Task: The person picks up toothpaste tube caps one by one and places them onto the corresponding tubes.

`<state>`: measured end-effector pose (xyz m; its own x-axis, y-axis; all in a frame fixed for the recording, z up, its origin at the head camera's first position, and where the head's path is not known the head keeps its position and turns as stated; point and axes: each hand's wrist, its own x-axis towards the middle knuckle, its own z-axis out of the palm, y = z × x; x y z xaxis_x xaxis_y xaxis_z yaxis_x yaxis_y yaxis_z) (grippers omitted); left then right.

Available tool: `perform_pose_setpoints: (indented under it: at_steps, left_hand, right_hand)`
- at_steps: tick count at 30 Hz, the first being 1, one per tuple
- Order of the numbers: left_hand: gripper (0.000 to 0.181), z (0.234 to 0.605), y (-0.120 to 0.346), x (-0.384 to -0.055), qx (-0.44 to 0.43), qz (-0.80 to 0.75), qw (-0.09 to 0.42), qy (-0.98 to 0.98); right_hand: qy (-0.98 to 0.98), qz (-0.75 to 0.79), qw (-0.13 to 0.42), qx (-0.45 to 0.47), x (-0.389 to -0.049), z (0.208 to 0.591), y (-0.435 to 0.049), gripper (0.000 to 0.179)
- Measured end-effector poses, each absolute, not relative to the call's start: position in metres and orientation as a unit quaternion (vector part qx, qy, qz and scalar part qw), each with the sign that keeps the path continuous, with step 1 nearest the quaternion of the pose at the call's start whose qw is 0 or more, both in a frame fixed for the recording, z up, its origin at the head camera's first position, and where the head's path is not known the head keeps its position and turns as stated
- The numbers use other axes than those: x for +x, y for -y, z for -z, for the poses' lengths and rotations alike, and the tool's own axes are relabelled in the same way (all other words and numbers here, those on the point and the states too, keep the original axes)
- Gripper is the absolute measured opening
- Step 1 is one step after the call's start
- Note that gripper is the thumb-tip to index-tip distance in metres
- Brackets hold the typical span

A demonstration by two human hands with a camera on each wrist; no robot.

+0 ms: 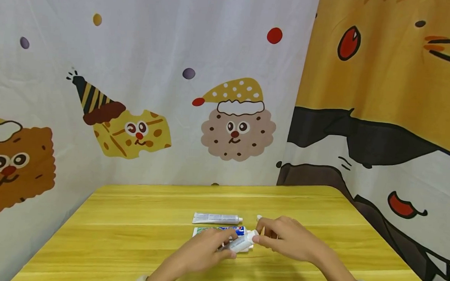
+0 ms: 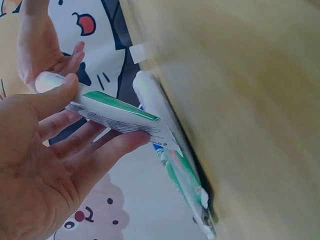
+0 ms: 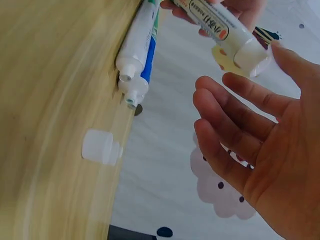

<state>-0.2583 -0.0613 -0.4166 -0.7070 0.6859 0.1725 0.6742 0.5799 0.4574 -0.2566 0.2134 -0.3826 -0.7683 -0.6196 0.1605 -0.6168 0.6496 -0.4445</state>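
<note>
A white toothpaste tube with a white cap (image 1: 241,243) lies slantwise in my left hand (image 1: 208,248), its cap end toward the right. In the left wrist view, the thumb presses on the tube (image 2: 120,107) near its cap while fingers support it from below; a green stripe shows. My right hand (image 1: 290,237) is at the cap (image 3: 252,57), thumb tip right at its edge. Its other fingers (image 3: 220,145) are loosely bent and spread, apart from the cap in the right wrist view.
A silvery tube (image 1: 216,219) lies farther back on the wooden table (image 1: 136,220). Nearer is a blue-and-green toothpaste tube (image 1: 239,230), partly hidden, with a white tube (image 3: 137,45) beside it; both show bare nozzles. A loose white cap (image 3: 98,146) stands beyond my right fingers.
</note>
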Motion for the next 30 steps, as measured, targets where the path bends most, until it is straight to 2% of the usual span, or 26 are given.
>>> perform_pose_setpoints:
  at_steps: [11, 20, 25, 30]
  left_hand:
    - [0.026, 0.417, 0.062, -0.253, 0.396, -0.206, 0.007, -0.895]
    - [0.03, 0.423, 0.066, -0.254, 0.415, -0.142, -0.01, -0.898]
    - [0.025, 0.425, 0.062, -0.254, 0.441, -0.109, -0.023, -0.89]
    - [0.029, 0.426, 0.059, -0.253, 0.449, -0.08, -0.026, -0.89]
  right_hand:
    - [-0.916, 0.271, -0.038, -0.293, -0.252, 0.375, -0.238, 0.016]
    - [-0.916, 0.273, -0.022, -0.293, -0.259, 0.375, -0.239, 0.021]
    - [-0.918, 0.273, -0.026, -0.287, -0.26, 0.374, -0.246, 0.026]
    - [-0.921, 0.264, -0.029, -0.285, -0.264, 0.372, -0.247, 0.028]
